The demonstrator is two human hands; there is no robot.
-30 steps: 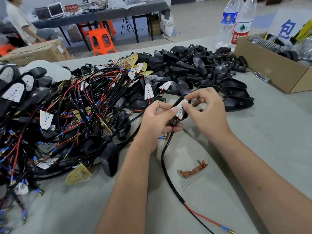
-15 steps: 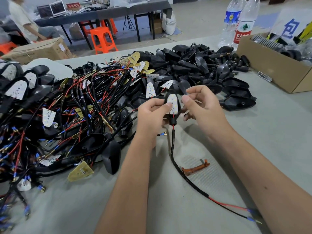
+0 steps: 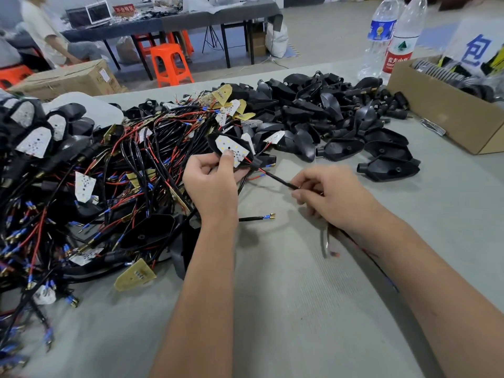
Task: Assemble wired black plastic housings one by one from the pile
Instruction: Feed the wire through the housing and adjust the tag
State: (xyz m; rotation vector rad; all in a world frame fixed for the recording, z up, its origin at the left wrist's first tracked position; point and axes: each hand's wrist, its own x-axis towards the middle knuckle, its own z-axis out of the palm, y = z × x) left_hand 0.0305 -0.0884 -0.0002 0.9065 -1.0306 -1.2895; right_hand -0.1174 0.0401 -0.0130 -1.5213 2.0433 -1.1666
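Observation:
My left hand (image 3: 211,181) grips a black plastic housing (image 3: 231,148) with a white LED board in it, thumb pressed on the board. A black sleeved cable (image 3: 278,180) runs out of the housing's neck to the right. My right hand (image 3: 330,196) pinches that cable a short way from the housing; it is motion-blurred. The cable's red and black tail trails under my right forearm. A tangled pile of wired boards and housings (image 3: 103,181) covers the table's left. A heap of empty black housings (image 3: 341,124) lies at the back right.
A cardboard box (image 3: 447,115) of parts stands at the far right, two water bottles (image 3: 392,39) behind it. A small blurred object (image 3: 326,241) lies under my right wrist. A loose wire end with a terminal (image 3: 259,217) lies between my arms. Grey table surface (image 3: 300,309) lies in front.
My left hand has carried the housing left and tilted it flat. My right hand has left the housing and slid right along its cable, pulling it taut. The cable's tail swung under my right arm.

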